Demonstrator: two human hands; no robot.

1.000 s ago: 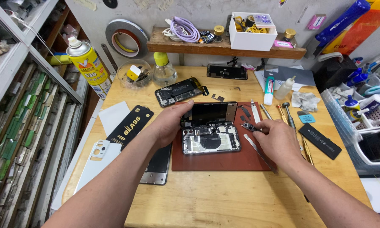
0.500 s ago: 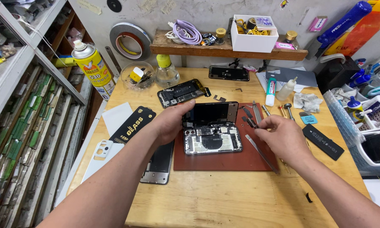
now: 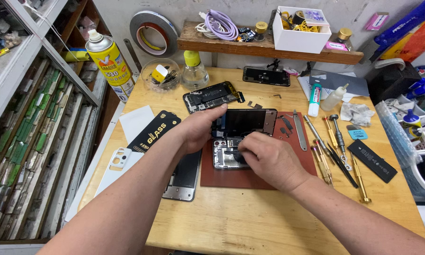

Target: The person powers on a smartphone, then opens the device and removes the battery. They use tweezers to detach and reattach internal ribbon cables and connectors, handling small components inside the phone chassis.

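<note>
An opened phone [image 3: 224, 157] lies on a reddish-brown work mat [image 3: 297, 163] in the middle of the wooden bench, its dark screen [image 3: 244, 122] folded up at the far side. My left hand [image 3: 199, 128] grips the phone's left edge, thumb against the screen. My right hand [image 3: 268, 158] rests on top of the phone's open body, fingers curled down onto its insides; what the fingertips touch is hidden. I cannot tell whether the right hand holds a tool.
Screwdrivers and tweezers [image 3: 334, 146] lie in a row right of the mat. Another opened phone [image 3: 211, 97] sits behind, a phone frame [image 3: 184, 175] and black packet [image 3: 155, 133] to the left. A yellow spray can [image 3: 109, 60], glass bottle [image 3: 194, 71] and wall shelf [image 3: 269, 46] stand at the back.
My right hand has moved left from the tools beside the mat onto the open phone. The left hand has stayed on the phone's left edge.
</note>
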